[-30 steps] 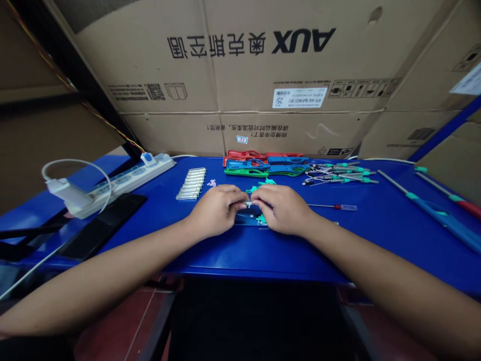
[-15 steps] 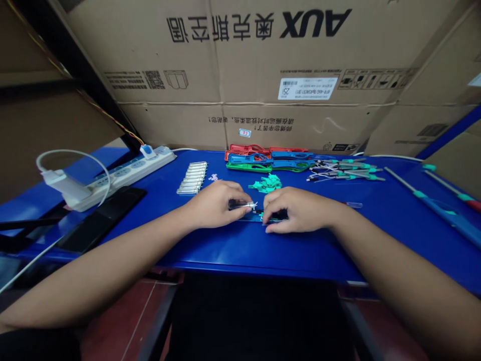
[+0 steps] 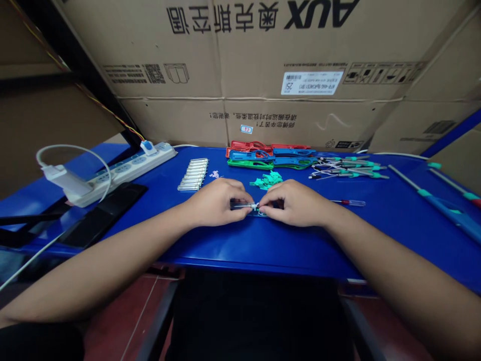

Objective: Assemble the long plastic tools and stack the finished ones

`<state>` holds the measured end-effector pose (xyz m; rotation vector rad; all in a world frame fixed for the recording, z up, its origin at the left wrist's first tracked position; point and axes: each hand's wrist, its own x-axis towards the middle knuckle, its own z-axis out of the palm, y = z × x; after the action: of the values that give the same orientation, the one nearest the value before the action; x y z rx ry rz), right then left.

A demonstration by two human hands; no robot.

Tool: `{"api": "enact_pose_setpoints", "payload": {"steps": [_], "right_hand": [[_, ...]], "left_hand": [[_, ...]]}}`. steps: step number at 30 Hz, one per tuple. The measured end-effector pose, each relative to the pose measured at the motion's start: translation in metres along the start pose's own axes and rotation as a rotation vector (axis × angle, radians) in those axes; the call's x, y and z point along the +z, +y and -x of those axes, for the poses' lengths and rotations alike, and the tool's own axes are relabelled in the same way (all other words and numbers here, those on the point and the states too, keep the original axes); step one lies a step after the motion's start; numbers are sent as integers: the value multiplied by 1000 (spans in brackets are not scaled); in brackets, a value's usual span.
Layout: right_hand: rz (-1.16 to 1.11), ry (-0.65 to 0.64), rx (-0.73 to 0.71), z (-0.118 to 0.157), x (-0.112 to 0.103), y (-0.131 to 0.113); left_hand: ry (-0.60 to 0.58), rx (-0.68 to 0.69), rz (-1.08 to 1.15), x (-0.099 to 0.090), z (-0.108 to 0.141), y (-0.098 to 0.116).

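Note:
My left hand (image 3: pixel 221 202) is closed round a small clear tube (image 3: pixel 241 205) with a whitish tip, held level and pointing right. At that tip, my right hand (image 3: pixel 295 202) has its thumb and fingers pinched together; whatever they grip is too small and covered to make out. Beneath the fingertips, part of a dark bluish piece with a bit of green shows, mostly hidden by my hands. Just behind my hands lies a heap of small green plastic parts (image 3: pixel 268 179). Similar clear tubes (image 3: pixel 193 174) lie in a row to the left, beside tiny pink pieces (image 3: pixel 214 174).
Red, blue and green plastic shells (image 3: pixel 270 155) are stacked at the back. Grey rods with wires (image 3: pixel 351 167) lie right of them. A screwdriver (image 3: pixel 351 202) and blue long-necked lighter (image 3: pixel 447 205) lie rightward. A power strip (image 3: pixel 124 173) and black flat object (image 3: pixel 105 213) occupy the left.
My right hand has shifted slightly left, and its fingers have closed in on the tube's tip. My left hand still holds the tube. The view has tilted a little.

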<state>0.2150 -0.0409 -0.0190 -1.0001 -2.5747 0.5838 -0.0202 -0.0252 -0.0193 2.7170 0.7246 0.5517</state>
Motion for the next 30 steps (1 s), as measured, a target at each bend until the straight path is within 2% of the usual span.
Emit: {"api": "enact_pose_setpoints", "payload": {"steps": [13,30], "right_hand": [[37,59,-28,-2,4,0],[56,60,-23,-2,6,1]], "left_hand": [[15,3,5,2,0,-2],[-9,8,15,4,-1,-3]]}}
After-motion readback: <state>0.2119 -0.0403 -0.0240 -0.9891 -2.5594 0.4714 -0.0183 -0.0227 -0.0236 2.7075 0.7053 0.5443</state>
